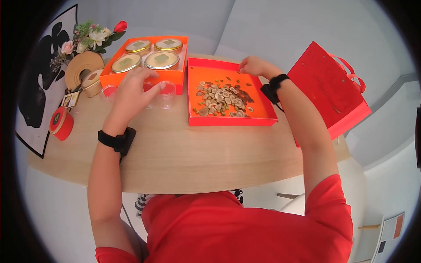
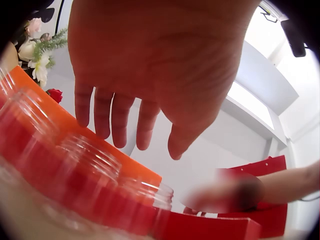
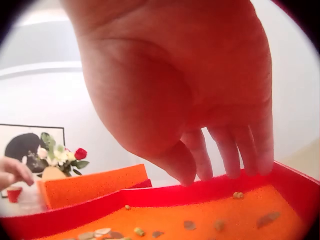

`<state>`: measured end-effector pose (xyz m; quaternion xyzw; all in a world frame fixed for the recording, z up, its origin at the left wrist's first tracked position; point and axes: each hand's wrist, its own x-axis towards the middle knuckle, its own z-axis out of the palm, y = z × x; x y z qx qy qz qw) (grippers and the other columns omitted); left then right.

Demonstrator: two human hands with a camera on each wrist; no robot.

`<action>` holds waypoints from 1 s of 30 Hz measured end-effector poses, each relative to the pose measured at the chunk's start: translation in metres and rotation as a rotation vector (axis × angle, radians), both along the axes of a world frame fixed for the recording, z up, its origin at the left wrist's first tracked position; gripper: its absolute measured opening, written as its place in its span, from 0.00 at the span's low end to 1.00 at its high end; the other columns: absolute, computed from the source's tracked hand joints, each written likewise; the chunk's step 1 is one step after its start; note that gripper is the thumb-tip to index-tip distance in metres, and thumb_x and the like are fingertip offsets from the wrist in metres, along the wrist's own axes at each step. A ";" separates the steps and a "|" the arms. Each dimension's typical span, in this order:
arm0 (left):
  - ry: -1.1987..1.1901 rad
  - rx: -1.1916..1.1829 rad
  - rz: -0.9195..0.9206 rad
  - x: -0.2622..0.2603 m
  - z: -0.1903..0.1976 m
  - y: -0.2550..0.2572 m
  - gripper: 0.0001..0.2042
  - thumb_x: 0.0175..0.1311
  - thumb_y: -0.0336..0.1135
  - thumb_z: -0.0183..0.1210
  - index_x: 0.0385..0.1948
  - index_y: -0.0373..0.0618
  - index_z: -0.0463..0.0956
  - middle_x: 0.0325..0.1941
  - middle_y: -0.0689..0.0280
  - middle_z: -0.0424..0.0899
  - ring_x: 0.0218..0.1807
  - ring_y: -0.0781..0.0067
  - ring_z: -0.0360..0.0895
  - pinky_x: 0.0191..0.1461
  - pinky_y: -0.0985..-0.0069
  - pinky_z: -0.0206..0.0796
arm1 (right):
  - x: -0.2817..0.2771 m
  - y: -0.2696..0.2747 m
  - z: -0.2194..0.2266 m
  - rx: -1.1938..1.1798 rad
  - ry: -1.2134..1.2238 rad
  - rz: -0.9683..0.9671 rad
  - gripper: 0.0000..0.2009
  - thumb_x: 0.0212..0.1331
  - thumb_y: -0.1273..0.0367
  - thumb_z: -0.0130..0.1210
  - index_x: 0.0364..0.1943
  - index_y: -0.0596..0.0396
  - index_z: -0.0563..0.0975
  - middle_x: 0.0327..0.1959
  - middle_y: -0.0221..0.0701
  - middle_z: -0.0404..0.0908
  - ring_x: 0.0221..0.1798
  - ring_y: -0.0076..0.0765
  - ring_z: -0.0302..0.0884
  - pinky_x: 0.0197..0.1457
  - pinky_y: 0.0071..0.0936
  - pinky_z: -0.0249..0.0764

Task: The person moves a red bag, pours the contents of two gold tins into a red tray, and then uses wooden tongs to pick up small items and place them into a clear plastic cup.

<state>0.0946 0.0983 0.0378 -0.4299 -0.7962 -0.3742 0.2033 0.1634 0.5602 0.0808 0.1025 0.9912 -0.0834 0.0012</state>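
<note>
My left hand [image 1: 134, 90] hovers over several clear jars [image 1: 165, 97] in front of the orange box; in the left wrist view its fingers [image 2: 119, 120] hang spread above the jar rims [image 2: 95, 155], holding nothing. At the back right of the red-rimmed tray [image 1: 232, 122], my right hand [image 1: 258, 67] hangs over the rim, thumb and fingers bent downward. In the right wrist view, no item shows between the thumb and fingers [image 3: 240, 150]. Dried slices [image 1: 223, 98] and small greenish-brown pieces lie scattered on the tray's orange floor.
The orange box [image 1: 175, 78] with gold- and silver-rimmed tins [image 1: 162, 60] stands at the back left. Flowers [image 1: 94, 37], a round tan box [image 1: 91, 83] and a red container [image 1: 61, 124] are further left. A red gift bag [image 1: 329, 87] stands right of the tray.
</note>
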 end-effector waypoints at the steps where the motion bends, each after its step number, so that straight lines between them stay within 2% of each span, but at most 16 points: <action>1: -0.012 -0.028 -0.005 0.004 0.002 -0.001 0.17 0.69 0.41 0.71 0.50 0.37 0.85 0.54 0.58 0.87 0.56 0.59 0.82 0.59 0.62 0.75 | -0.012 0.006 -0.007 0.012 -0.036 -0.053 0.17 0.63 0.62 0.64 0.50 0.59 0.89 0.47 0.43 0.92 0.50 0.46 0.88 0.56 0.40 0.82; 3: -0.017 -0.060 -0.024 0.005 0.000 -0.001 0.17 0.67 0.39 0.71 0.50 0.37 0.84 0.55 0.58 0.86 0.58 0.56 0.81 0.61 0.61 0.75 | -0.032 0.006 -0.016 0.039 -0.106 -0.153 0.19 0.64 0.60 0.66 0.52 0.59 0.89 0.47 0.40 0.92 0.51 0.45 0.87 0.59 0.40 0.81; 6: 0.012 -0.051 -0.063 0.001 -0.006 -0.001 0.16 0.65 0.36 0.71 0.49 0.37 0.84 0.52 0.58 0.84 0.57 0.55 0.81 0.60 0.62 0.74 | -0.046 -0.011 -0.025 0.051 -0.171 -0.257 0.20 0.64 0.59 0.65 0.50 0.61 0.89 0.45 0.41 0.92 0.46 0.44 0.87 0.54 0.44 0.81; 9: 0.033 -0.005 -0.096 0.002 -0.008 -0.001 0.14 0.65 0.35 0.70 0.47 0.37 0.83 0.48 0.59 0.83 0.55 0.55 0.80 0.59 0.62 0.74 | -0.057 -0.026 -0.038 0.160 -0.263 -0.128 0.22 0.65 0.57 0.65 0.52 0.61 0.87 0.42 0.40 0.92 0.41 0.43 0.87 0.49 0.44 0.81; 12: 0.020 0.011 -0.112 -0.002 -0.011 -0.002 0.12 0.65 0.34 0.70 0.46 0.38 0.83 0.47 0.59 0.83 0.53 0.56 0.80 0.57 0.62 0.74 | -0.045 -0.067 -0.032 0.103 -0.191 -0.097 0.22 0.68 0.57 0.64 0.56 0.61 0.86 0.43 0.40 0.92 0.43 0.42 0.87 0.51 0.41 0.81; 15: 0.007 0.025 -0.117 -0.005 -0.015 -0.002 0.11 0.65 0.34 0.70 0.44 0.38 0.84 0.47 0.59 0.83 0.53 0.57 0.80 0.57 0.62 0.74 | -0.047 -0.076 -0.052 -0.018 -0.045 0.036 0.19 0.67 0.57 0.63 0.52 0.56 0.89 0.48 0.46 0.92 0.53 0.53 0.89 0.58 0.49 0.81; 19: 0.000 0.039 -0.080 -0.005 -0.016 -0.004 0.11 0.66 0.35 0.69 0.44 0.39 0.85 0.47 0.59 0.84 0.53 0.57 0.80 0.57 0.63 0.75 | -0.026 -0.127 -0.028 0.033 -0.141 0.135 0.17 0.72 0.60 0.58 0.55 0.56 0.88 0.46 0.43 0.92 0.52 0.50 0.90 0.56 0.45 0.82; 20: 0.008 0.031 -0.076 -0.005 -0.017 -0.003 0.11 0.67 0.35 0.69 0.44 0.39 0.85 0.47 0.59 0.84 0.53 0.58 0.80 0.57 0.62 0.75 | -0.027 -0.131 -0.017 -0.047 -0.216 0.061 0.17 0.73 0.61 0.58 0.54 0.56 0.88 0.42 0.42 0.92 0.50 0.47 0.91 0.54 0.43 0.83; 23: -0.005 0.026 -0.096 -0.005 -0.017 -0.001 0.11 0.68 0.36 0.68 0.44 0.39 0.85 0.47 0.59 0.84 0.53 0.58 0.81 0.57 0.62 0.75 | -0.050 -0.109 -0.018 -0.069 -0.062 0.113 0.17 0.72 0.62 0.58 0.53 0.58 0.88 0.38 0.40 0.91 0.49 0.46 0.91 0.51 0.43 0.82; 26: -0.029 0.051 -0.155 -0.006 -0.015 0.000 0.11 0.68 0.37 0.68 0.44 0.39 0.85 0.47 0.59 0.84 0.53 0.57 0.81 0.56 0.61 0.75 | -0.071 -0.118 -0.006 -0.137 -0.080 -0.054 0.16 0.71 0.64 0.57 0.52 0.59 0.88 0.38 0.44 0.92 0.50 0.48 0.91 0.53 0.43 0.83; 30: -0.039 0.056 -0.139 -0.005 -0.014 -0.002 0.11 0.68 0.37 0.68 0.42 0.39 0.84 0.47 0.59 0.84 0.53 0.56 0.81 0.56 0.61 0.74 | -0.106 -0.114 -0.022 0.020 0.030 0.126 0.16 0.69 0.67 0.55 0.51 0.62 0.88 0.46 0.49 0.92 0.54 0.53 0.90 0.59 0.45 0.82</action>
